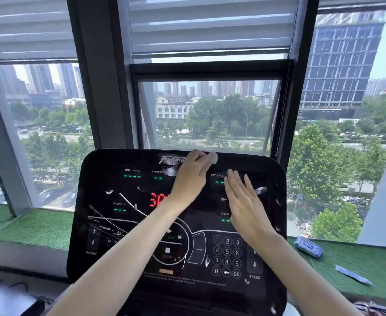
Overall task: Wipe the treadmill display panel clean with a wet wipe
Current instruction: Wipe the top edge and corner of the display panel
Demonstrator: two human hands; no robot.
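Note:
The black glossy treadmill display panel (110, 179) fills the lower middle of the head view, with green and red lit readouts and a number keypad. My left hand (191, 176) is at the panel's top edge, fingers curled round a white wet wipe (213, 158) held against the surface. My right hand (242, 197) lies flat on the panel's right half, fingers straight and together, near the DISTANCE readout. White smears and flecks show across the panel.
A blue pack of wipes (308, 247) and a thin blue-white wrapper (353, 274) lie on the green turf ledge (370, 270) at right. Large windows with half-lowered blinds stand right behind the panel. A dark cable lies at the lower left.

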